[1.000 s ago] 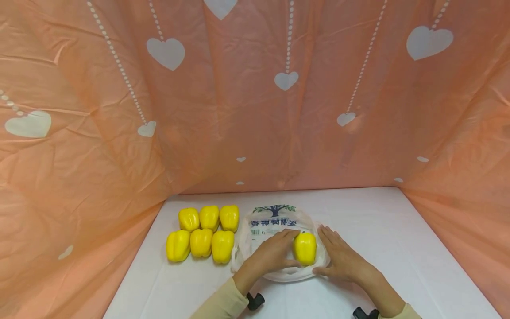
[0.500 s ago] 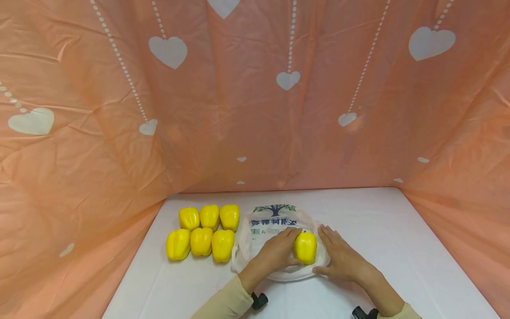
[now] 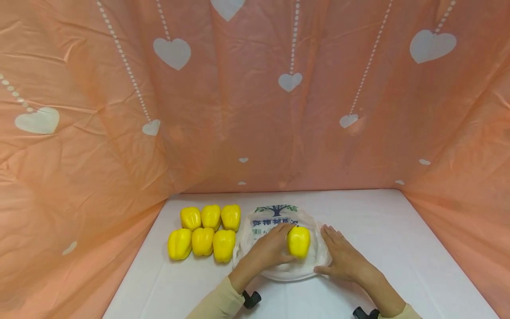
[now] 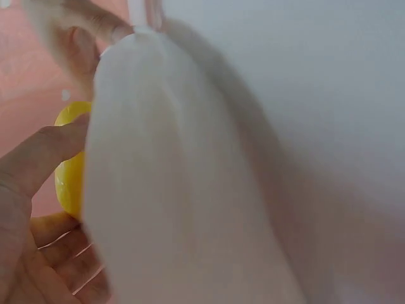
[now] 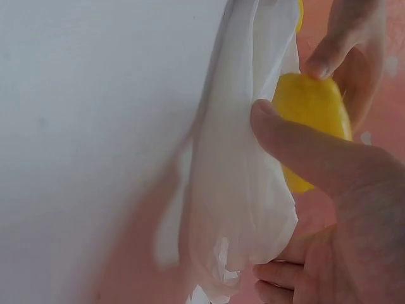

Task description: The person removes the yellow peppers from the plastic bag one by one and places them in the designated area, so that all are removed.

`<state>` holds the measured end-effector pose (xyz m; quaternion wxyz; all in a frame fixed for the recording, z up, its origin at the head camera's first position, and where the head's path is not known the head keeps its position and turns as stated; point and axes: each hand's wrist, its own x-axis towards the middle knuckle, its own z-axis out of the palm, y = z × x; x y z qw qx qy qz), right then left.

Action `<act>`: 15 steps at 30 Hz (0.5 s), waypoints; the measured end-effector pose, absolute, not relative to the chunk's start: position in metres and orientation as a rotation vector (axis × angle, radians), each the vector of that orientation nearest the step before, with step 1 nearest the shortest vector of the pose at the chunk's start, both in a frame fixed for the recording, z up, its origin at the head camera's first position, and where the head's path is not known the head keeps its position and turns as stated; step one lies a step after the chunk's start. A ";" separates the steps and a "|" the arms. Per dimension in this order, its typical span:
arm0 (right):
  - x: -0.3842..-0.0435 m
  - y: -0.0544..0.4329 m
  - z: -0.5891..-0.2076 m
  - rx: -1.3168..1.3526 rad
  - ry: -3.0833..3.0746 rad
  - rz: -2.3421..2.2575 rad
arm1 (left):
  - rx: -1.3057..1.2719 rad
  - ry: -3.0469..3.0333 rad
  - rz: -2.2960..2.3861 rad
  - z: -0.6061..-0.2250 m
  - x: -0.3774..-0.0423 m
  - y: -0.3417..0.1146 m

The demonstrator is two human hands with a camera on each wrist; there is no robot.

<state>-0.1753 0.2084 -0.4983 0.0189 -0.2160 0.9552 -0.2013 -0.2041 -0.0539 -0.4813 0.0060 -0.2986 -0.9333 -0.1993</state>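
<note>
My left hand (image 3: 272, 245) holds a yellow bell pepper (image 3: 299, 242) over the mouth of a white plastic bag (image 3: 287, 275). Thumb and fingers lie on opposite sides of the pepper in the left wrist view. On the bag's right side rests my right hand (image 3: 341, 254), its fingers straight along the rim and the thumb (image 5: 285, 136) set apart against the plastic. A tree print and dark lettering show on the bag's far part. The bag's near wall hides part of the left hand's fingertips in the left wrist view.
Several yellow bell peppers (image 3: 202, 241) sit in two rows left of the bag on the white table (image 3: 382, 221). An orange curtain (image 3: 263, 141) with white hearts rises behind the table and along both sides.
My left hand has shifted slightly left and toward the far side with the pepper, away from my right hand. The right hand stays at the bag's side.
</note>
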 end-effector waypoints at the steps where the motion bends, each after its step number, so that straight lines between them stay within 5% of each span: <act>1: -0.175 0.209 -0.498 -0.670 2.968 -0.613 | -0.926 -2.922 -0.641 -0.479 -0.203 -0.057; 15: -0.175 0.211 -0.495 -0.581 2.957 -0.598 | -0.822 -2.947 -0.847 -0.458 -0.189 -0.108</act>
